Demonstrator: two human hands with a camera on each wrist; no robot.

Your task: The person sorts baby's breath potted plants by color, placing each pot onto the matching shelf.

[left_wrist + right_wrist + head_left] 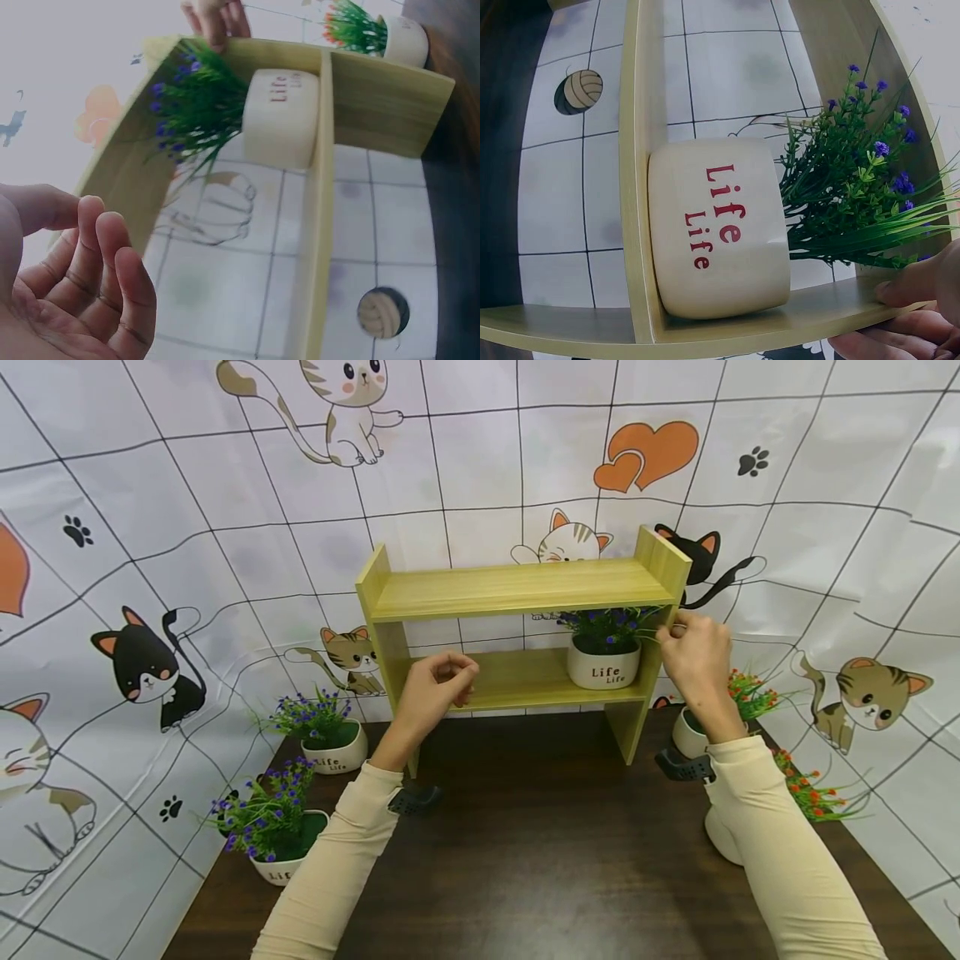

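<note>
A two-tier light wooden shelf (517, 587) stands on the dark table. On its lower board, at the right end, sits a white pot (603, 667) lettered "Life", with purple-flowered artificial grass (855, 180). My right hand (697, 656) grips the shelf's right side panel. In the right wrist view its thumb (911, 285) lies inside the panel and the fingers (889, 341) outside, near the leaf tips. My left hand (442, 681) hovers before the shelf's left part, its fingers (97, 262) loosely curled around nothing.
Two purple-flowered pots (337, 752) stand on the table's left side. Two orange-flowered pots (690, 735) are on the right, the nearer one partly behind my right sleeve (765, 827). A cat-patterned wall covering (480, 468) rises behind the shelf.
</note>
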